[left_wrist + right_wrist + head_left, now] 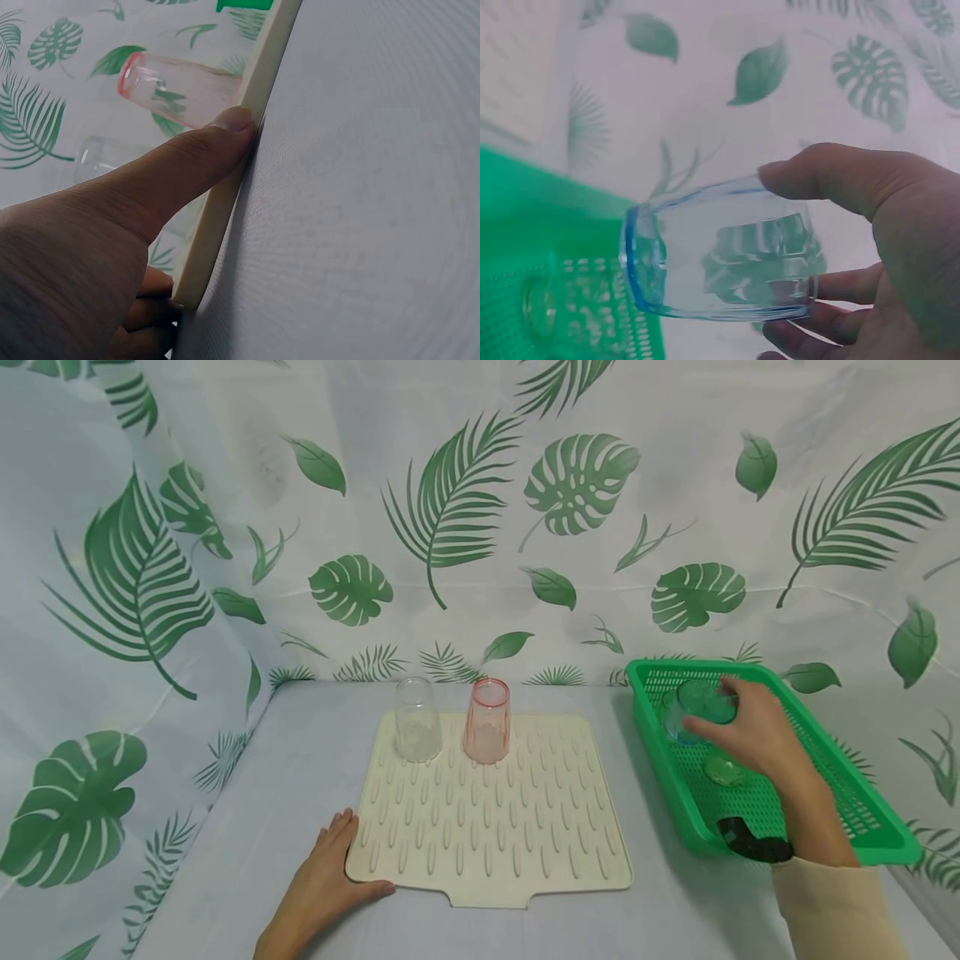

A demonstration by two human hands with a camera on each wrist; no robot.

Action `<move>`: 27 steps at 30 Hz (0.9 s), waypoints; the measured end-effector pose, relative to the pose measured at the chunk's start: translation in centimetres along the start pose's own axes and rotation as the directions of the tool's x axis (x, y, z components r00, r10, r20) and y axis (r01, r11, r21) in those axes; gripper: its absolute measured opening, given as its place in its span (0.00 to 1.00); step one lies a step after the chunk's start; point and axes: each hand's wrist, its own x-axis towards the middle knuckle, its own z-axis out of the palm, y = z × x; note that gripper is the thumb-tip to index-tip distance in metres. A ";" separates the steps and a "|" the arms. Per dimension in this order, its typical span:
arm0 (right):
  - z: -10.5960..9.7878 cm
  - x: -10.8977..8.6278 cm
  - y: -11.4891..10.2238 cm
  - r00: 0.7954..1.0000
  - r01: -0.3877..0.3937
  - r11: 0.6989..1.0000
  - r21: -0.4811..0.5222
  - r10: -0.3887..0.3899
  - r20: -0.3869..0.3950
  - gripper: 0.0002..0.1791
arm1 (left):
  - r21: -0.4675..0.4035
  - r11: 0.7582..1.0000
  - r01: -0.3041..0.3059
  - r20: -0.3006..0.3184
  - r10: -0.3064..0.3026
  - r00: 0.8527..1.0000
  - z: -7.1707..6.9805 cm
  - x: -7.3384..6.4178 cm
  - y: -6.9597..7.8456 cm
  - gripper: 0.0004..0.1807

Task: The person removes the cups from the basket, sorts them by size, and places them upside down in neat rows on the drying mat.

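Observation:
My right hand (pixel 753 731) grips a clear glass with a blue rim (pixel 686 259) at the green basket, thumb on one side and fingers on the other. In the right wrist view the glass lies sideways, rim toward the basket. At the front left corner of the cream drying mat (pixel 536 802) rests my left hand (pixel 322 877). Its thumb (pixel 191 161) presses the front edge and its fingers lie along the left side. Toward the back of the mat stand a clear glass (pixel 417 731) and a pink glass with a red rim (pixel 487 727).
The green perforated basket (pixel 678 802) stands to the right of the mat. Inside it lies a greenish-looking glass piece (pixel 725 770); see-through sides make its shape hard to tell. A leaf-printed sheet (pixel 480 535) hangs behind the pale table (pixel 277 777).

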 end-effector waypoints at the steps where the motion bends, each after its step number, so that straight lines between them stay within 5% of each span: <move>1: -0.1 -0.1 -0.4 1.000 0.004 1.000 0.014 -0.003 -0.018 0.49 | 0.001 1.000 -0.001 -0.004 0.001 1.000 0.0 0.0 0.0 0.67; 15: 0.8 -2.4 -5.3 0.982 0.074 0.982 0.172 -0.042 -0.182 0.47 | 0.038 0.999 -0.005 0.001 0.005 1.000 0.1 0.3 -0.1 0.68; 27: 3.8 -3.7 -9.1 0.972 0.155 0.944 0.292 -0.094 -0.214 0.50 | 0.030 0.999 -0.027 -0.009 0.028 1.000 0.2 0.2 -0.3 0.68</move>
